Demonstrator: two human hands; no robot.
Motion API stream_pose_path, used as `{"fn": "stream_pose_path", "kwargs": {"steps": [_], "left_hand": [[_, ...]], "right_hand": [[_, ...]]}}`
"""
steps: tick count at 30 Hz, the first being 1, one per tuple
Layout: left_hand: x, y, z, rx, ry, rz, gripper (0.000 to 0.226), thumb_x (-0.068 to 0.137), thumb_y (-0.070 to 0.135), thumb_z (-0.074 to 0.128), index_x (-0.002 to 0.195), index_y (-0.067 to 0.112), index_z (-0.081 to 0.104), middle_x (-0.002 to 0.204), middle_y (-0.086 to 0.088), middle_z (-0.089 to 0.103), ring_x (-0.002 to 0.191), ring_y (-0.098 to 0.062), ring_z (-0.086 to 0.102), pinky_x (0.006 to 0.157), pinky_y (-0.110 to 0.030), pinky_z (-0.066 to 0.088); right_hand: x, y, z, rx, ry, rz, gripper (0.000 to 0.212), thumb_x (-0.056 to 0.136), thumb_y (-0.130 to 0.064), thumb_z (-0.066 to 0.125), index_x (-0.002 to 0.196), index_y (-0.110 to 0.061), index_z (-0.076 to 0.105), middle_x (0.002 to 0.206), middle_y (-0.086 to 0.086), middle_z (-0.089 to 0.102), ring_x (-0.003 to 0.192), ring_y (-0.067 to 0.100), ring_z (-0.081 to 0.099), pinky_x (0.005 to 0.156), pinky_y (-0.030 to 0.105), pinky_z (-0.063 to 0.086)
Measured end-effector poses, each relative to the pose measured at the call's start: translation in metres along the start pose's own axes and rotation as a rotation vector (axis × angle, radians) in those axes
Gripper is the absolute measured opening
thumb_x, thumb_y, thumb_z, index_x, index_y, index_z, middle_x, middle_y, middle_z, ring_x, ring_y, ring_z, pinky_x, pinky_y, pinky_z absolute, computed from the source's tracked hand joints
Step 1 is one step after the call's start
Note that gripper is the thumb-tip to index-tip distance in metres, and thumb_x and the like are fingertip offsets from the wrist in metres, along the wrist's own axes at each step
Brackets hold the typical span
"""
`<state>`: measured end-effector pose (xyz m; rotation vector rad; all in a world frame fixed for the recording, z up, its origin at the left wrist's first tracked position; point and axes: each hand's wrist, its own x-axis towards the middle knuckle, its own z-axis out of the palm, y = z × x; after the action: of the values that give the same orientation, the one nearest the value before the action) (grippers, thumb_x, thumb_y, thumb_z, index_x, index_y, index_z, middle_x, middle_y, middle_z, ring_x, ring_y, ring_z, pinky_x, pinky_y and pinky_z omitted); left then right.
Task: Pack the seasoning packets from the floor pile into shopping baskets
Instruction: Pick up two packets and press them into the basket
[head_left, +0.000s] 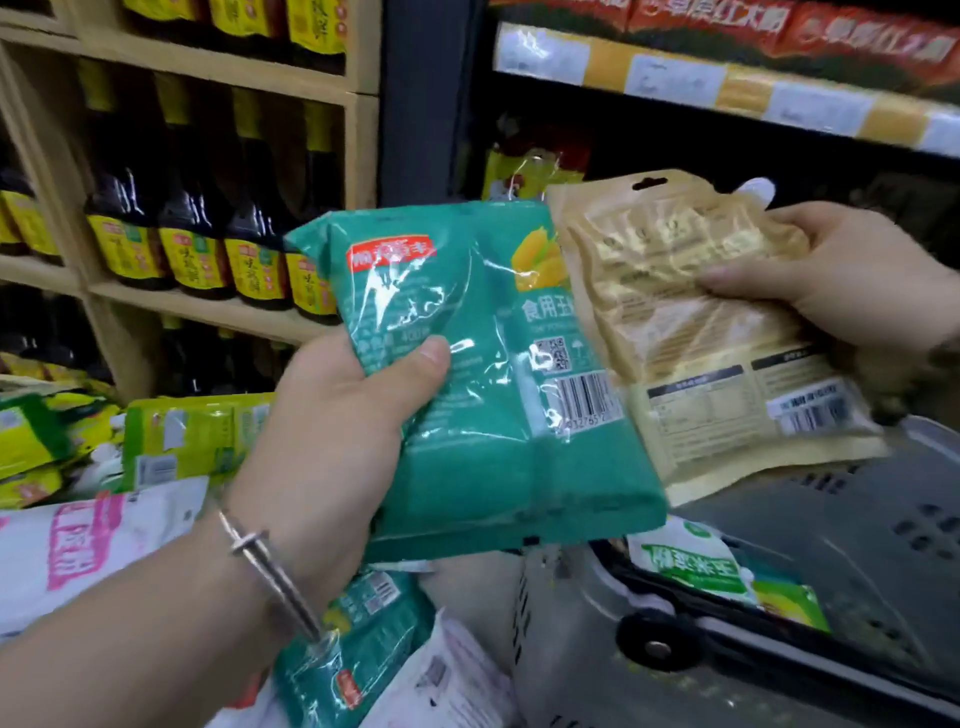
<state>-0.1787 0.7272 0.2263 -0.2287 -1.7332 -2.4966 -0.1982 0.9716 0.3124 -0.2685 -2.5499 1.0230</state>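
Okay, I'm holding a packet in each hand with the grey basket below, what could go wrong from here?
1. The left hand grips the glossy teal plastic packet by one side only; it might slip.
2. The flat tan paper pouch in the right hand overlaps it, so dropping both together could send one past the grey plastic basket rim onto the floor pile.

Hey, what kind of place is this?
Likely a grocery shop aisle: wooden shelves of dark sauce bottles with yellow labels, price tags along a shelf edge, and a grey plastic shopping basket.
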Motion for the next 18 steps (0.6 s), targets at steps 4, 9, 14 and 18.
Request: {"fn": "stream_pose_path", "kwargs": {"steps": [4,9,14,18], "left_hand": [[0.013,-0.015,0.053,0.036,-0.117,-0.048,0.02,0.089,0.009,0.054,0.076,0.015,0.068,0.074,-0.001,0.074,0.063,-0.018,0.071,0.049,-0.033,0.057],[0.031,-0.048,0.116,0.148,-0.238,-0.131,0.022,0.091,0.004,0.053,0.078,0.014,0.067,0.07,0.002,0.073,0.059,-0.014,0.069,0.05,-0.028,0.057],[0.052,-0.105,0.169,0.407,-0.306,-0.237,0.012,0.089,0.002,0.057,0.082,0.007,0.066,0.088,-0.017,0.071,0.081,-0.034,0.067,0.078,-0.047,0.055],[0.054,-0.154,0.198,0.615,-0.379,-0.329,0.007,0.089,0.002,0.058,0.088,-0.001,0.065,0.091,-0.022,0.066,0.082,-0.035,0.064,0.074,-0.036,0.052]], "right_hand": [[0.003,0.051,-0.033,0.012,0.039,0.132,0.036,0.066,-0.03,0.081,0.094,-0.027,0.058,0.085,-0.005,0.066,0.067,0.009,0.065,0.058,0.023,0.051],[0.014,0.123,-0.055,-0.088,0.084,0.248,0.083,0.062,-0.036,0.084,0.134,-0.018,0.047,0.113,0.001,0.057,0.1,0.02,0.056,0.087,0.031,0.044],[0.03,0.201,-0.05,-0.205,-0.034,0.386,0.084,0.061,-0.042,0.084,0.131,-0.012,0.05,0.12,0.007,0.06,0.107,0.026,0.057,0.092,0.033,0.046],[0.035,0.262,-0.041,-0.293,-0.093,0.457,0.053,0.064,-0.037,0.084,0.104,-0.011,0.058,0.108,0.01,0.063,0.103,0.027,0.058,0.079,0.028,0.042]]}}
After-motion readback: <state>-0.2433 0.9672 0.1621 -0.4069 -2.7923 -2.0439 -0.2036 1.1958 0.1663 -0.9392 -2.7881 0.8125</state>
